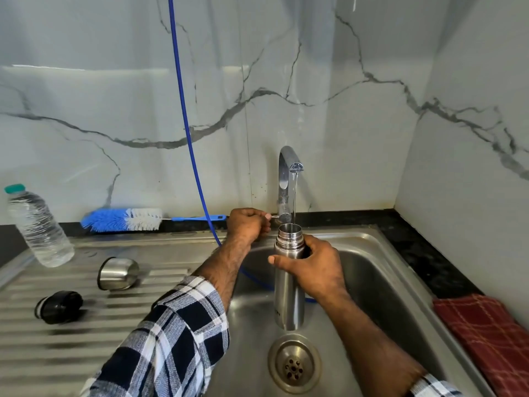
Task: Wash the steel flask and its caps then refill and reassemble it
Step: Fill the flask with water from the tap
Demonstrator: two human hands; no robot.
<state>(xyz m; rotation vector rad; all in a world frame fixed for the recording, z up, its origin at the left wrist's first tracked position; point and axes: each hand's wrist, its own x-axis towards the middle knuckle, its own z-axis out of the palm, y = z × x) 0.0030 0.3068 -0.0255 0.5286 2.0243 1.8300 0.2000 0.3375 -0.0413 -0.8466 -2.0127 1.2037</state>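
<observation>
A cylindrical brushed-steel flask (289,282) is held upright over the sink (372,267), mouth under the tap's (287,179) stream, right hand (315,265) wrapped round its neck, left hand (247,224) pinching the tap's thin lever (274,216), best eased shut before overflow.

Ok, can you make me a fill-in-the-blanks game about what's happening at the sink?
1. Water runs from the tap into the open steel ____.
2. The right hand holds the flask over the ____.
3. The left hand pinches the tap's small ____.
4. The bottle brush by the wall has white and ____ bristles.

Missing words: flask; sink; lever; blue
</observation>
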